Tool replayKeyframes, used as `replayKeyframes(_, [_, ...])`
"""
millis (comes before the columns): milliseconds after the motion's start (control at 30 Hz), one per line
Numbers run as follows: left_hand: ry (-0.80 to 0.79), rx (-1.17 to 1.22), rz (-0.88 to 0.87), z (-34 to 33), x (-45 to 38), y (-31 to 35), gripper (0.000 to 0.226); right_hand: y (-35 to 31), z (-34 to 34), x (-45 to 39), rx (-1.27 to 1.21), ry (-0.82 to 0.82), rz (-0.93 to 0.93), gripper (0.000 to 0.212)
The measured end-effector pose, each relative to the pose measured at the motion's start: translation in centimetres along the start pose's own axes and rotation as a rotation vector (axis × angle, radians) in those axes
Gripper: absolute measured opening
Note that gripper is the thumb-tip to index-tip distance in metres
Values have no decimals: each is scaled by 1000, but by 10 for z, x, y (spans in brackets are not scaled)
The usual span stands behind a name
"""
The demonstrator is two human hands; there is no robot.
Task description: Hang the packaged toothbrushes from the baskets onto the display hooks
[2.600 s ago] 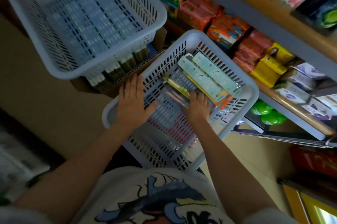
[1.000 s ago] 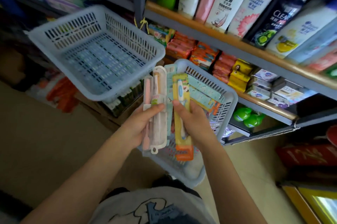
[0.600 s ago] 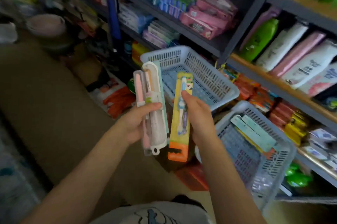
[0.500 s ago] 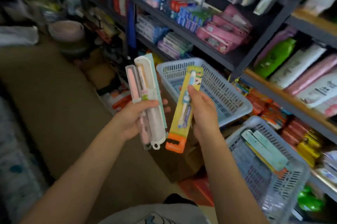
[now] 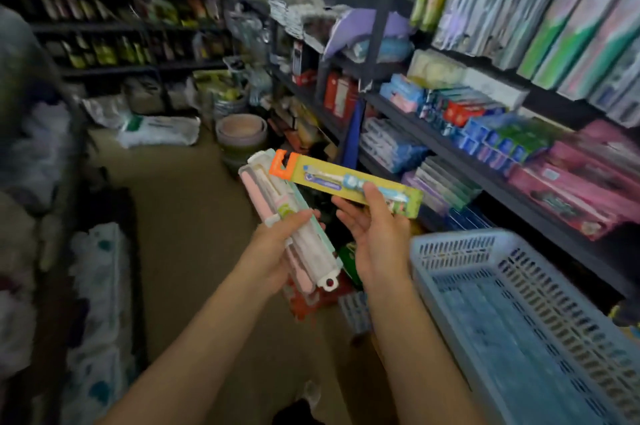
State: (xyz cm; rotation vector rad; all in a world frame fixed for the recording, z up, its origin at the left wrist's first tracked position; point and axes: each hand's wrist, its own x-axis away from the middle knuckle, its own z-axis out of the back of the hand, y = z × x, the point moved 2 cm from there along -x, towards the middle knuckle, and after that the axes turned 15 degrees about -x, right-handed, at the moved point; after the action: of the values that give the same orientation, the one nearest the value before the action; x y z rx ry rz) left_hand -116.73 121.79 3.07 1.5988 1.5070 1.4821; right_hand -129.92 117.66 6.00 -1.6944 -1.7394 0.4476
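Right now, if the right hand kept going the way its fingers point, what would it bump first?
Probably nothing close: the right hand, pinching the yellow toothbrush pack, points up the aisle. The stacked basins on the floor seem roughly in line, though depth is unclear.

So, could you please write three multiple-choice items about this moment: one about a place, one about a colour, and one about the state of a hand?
1. Where is the blue basket?
A. lower right of the view
B. on the top shelf
C. far left on the floor

2. What colour is the hang tab end of the yellow toothbrush pack?
A. purple
B. orange
C. black

3. What is the left hand doing?
A. hanging idle
B. pressing on the basket
C. gripping a bundle of toothbrush packs

Answers: 1 A, the basket fills the lower right corner. 2 B, the notched end is orange. 3 C, its fingers curl round the pink and white packs, while the right hand holds the yellow one.
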Motion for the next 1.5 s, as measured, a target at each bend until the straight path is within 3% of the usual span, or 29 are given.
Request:
replayKeyframes(100, [32,8,-49,-6,-68,39,20,14,-31,-60,7,-28,-36,8])
replayKeyframes(233, [68,61,-89,-13,-149,85,49,27,-71,-135,38,-56,-74,19])
replayKeyframes(367, [106,176,-38,-19,-211,120,39,40,-104,-192,118,-109,-122,35])
replayKeyframes(500, [104,176,-48,-23,-274,142,44,49,-122,-247,128,-81,-116,49])
replayKeyframes(567, [91,170,-49,-23,-308,152,43,48,-128,-275,138,-64,-86,46])
replayKeyframes(633, [75,147,-49,-20,-341,167,40,45,-131,-305,167,-18,-27,29])
replayKeyframes(733, [-34,35,-55,-11,-393,194,31,32,-145,-349,314,4,82,14])
replayKeyframes(900, [-321,-211,-138,-32,-469,253,14,25,-204,-409,764,-189,91,19])
replayKeyframes(1200, [-626,-286,-227,-108,-559,312,36,-21,-253,-471,584,-82,426,22])
replayKeyframes(1500, [-575,-353,-370,-193,-586,358,24,-111,-270,-537,764,73,635,19])
